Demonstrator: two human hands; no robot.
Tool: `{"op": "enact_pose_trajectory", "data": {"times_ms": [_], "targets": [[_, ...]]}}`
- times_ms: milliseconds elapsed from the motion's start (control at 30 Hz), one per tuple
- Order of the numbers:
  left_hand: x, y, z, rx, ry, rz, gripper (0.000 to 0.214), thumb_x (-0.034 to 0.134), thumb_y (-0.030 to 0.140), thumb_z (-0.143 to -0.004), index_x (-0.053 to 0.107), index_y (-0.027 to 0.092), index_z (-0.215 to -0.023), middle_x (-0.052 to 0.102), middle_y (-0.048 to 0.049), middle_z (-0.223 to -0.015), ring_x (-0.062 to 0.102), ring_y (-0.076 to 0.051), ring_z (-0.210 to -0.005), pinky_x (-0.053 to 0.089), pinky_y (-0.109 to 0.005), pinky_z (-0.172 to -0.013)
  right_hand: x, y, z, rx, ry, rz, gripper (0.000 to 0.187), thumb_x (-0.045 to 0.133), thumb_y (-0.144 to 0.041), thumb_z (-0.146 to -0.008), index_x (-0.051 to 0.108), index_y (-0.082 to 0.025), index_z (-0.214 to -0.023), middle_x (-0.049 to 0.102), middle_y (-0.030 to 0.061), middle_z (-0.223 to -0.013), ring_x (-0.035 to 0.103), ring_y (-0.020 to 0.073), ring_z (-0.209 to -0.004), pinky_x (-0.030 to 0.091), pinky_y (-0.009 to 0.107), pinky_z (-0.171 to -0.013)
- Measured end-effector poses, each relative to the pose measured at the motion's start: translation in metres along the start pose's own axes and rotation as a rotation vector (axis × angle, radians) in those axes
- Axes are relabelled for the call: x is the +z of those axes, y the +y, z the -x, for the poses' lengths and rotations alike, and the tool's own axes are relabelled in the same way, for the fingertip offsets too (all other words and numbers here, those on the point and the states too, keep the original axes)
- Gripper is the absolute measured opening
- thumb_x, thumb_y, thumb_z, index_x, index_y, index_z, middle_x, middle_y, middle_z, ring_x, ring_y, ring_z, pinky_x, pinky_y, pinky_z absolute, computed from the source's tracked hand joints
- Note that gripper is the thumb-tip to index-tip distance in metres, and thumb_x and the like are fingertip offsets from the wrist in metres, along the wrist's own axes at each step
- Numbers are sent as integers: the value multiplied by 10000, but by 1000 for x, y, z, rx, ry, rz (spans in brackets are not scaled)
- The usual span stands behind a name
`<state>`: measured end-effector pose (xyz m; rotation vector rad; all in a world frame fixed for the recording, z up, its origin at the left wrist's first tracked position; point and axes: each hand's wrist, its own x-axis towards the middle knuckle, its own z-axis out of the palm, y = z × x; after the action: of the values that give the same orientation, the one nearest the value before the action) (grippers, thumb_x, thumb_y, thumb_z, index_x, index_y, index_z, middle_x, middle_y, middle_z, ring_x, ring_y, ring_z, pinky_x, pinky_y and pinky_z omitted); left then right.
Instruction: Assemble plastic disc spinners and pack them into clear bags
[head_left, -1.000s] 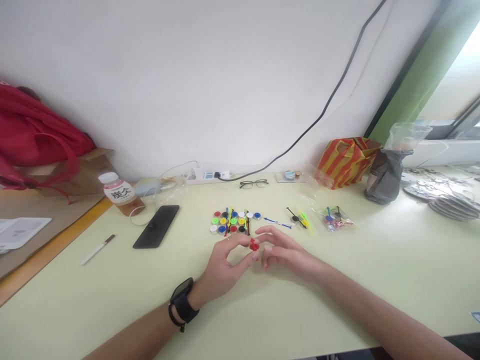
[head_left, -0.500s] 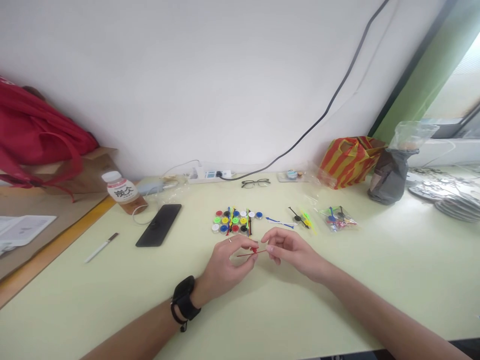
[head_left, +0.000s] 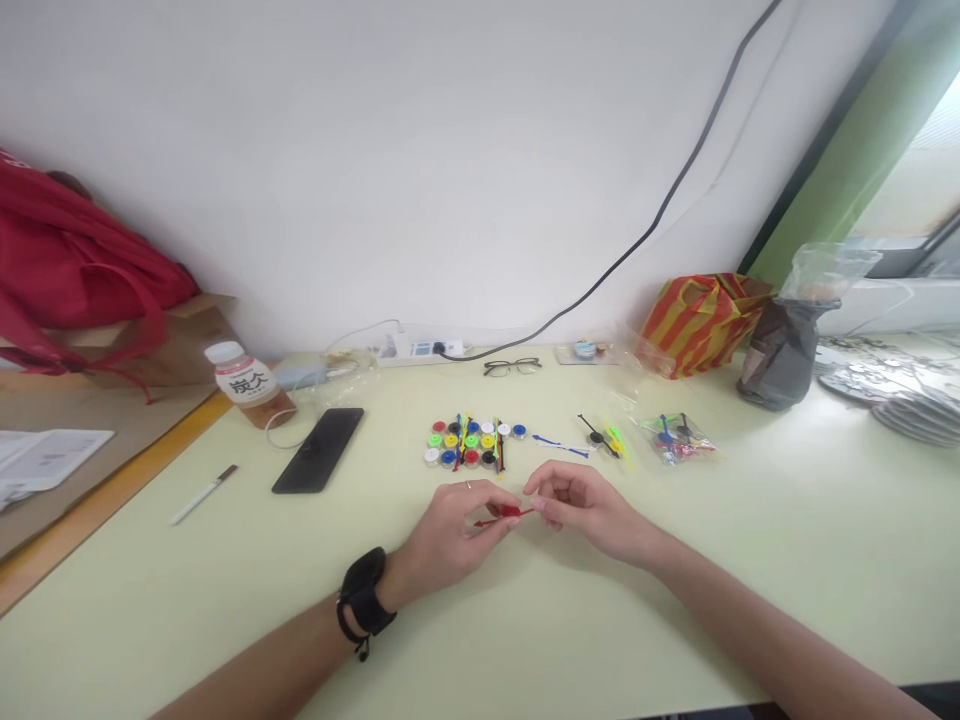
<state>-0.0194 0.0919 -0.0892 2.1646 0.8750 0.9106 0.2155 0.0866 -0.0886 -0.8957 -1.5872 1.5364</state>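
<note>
A red plastic arrow spinner [head_left: 510,511] with a round hub is pinched between the thumb and index finger of my left hand [head_left: 457,528]. Its arrowhead points left, below my left fingers. My right hand [head_left: 581,510] is curled, with its thumb and fingertips at the spinner's right end; the exact contact is partly hidden. Just beyond my hands lie rows of colored round discs [head_left: 471,441] with several thin arrows laid across them. To their right are loose blue and white arrows [head_left: 561,446] and a black spinner [head_left: 597,438] beside yellow pieces [head_left: 615,440].
A clear bag of spinners [head_left: 679,440] lies at the right. Eyeglasses [head_left: 512,367] and a power strip [head_left: 427,352] sit by the wall. On the left are a black phone [head_left: 318,450], a bottle [head_left: 247,385] and a white pen-like stick [head_left: 204,495]. Stacked discs [head_left: 919,412] stand far right.
My left hand has shifted slightly right and down and tilted the spinner, so its red hub and arrowhead show more. My right hand stays nearly in place at the spinner's end.
</note>
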Motion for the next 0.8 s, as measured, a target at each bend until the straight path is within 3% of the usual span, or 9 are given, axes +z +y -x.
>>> {"op": "enact_pose_trajectory", "data": {"times_ms": [167, 300, 433, 533, 600, 667, 733, 800], "targets": [[3, -1, 1, -89, -11, 245, 116, 706, 248, -924, 739, 178, -1010, 744, -86, -1032, 713, -194, -918, 596, -309, -848, -2, 2, -3, -38, 37, 47, 246, 693, -438, -948, 678, -197, -995, 549, -12, -765, 489, 127, -681, 436, 269, -640], [3, -3, 3, -153, -53, 440, 130, 708, 275, -937, 748, 159, -979, 732, -136, -1138, 688, -255, -1120, 582, -371, -966, -2, 4, -4, -69, 78, 72, 264, 661, -465, -964, 658, -214, -1048, 549, -5, -810, 489, 132, -688, 447, 272, -631], [3, -8, 2, -237, -43, 563, 139, 761, 284, -906, 725, 160, -956, 730, -90, -998, 718, -212, -951, 602, -365, -907, -3, 6, -3, -121, 206, 115, 334, 613, -463, -991, 569, -269, -1259, 601, 41, -1048, 580, 164, -822, 508, 323, -757], [4, -13, -1, -297, 28, 652, 212, 784, 300, -892, 705, 176, -1045, 715, -61, -985, 724, -194, -910, 618, -365, -887, -5, 6, 1, -195, 297, 255, 290, 576, -456, -1009, 600, -261, -1223, 611, 59, -1060, 586, 187, -861, 503, 349, -801], [4, -15, -3, -317, 52, 679, 225, 781, 315, -896, 706, 174, -1054, 722, -60, -981, 727, -195, -924, 619, -366, -900, -4, 8, 4, -230, 276, 330, 311, 509, -446, -1040, 584, -273, -1287, 601, 45, -987, 561, 183, -800, 497, 347, -776], [3, -17, -4, -330, 58, 682, 230, 776, 327, -901, 710, 170, -1057, 732, -64, -979, 734, -195, -920, 620, -363, -903, -1, 9, 7, -261, 237, 349, 425, 444, -420, -1065, 419, -314, -1476, 590, 37, -1026, 545, 172, -767, 496, 347, -784], [3, -17, -3, -339, 62, 677, 238, 779, 331, -899, 715, 168, -1059, 739, -70, -999, 743, -199, -917, 625, -360, -900, 3, 10, 9, -281, 218, 341, 489, 439, -409, -1066, 308, -326, -1529, 577, 42, -1117, 547, 159, -770, 492, 342, -804], [3, -16, -3, -343, 66, 674, 240, 786, 329, -893, 717, 163, -1051, 744, -77, -1011, 750, -207, -930, 627, -359, -902, 4, 11, 10, -242, 172, 345, 318, 437, -438, -1063, 539, -258, -1304, 591, 36, -1026, 540, 156, -744, 474, 321, -756]]}}
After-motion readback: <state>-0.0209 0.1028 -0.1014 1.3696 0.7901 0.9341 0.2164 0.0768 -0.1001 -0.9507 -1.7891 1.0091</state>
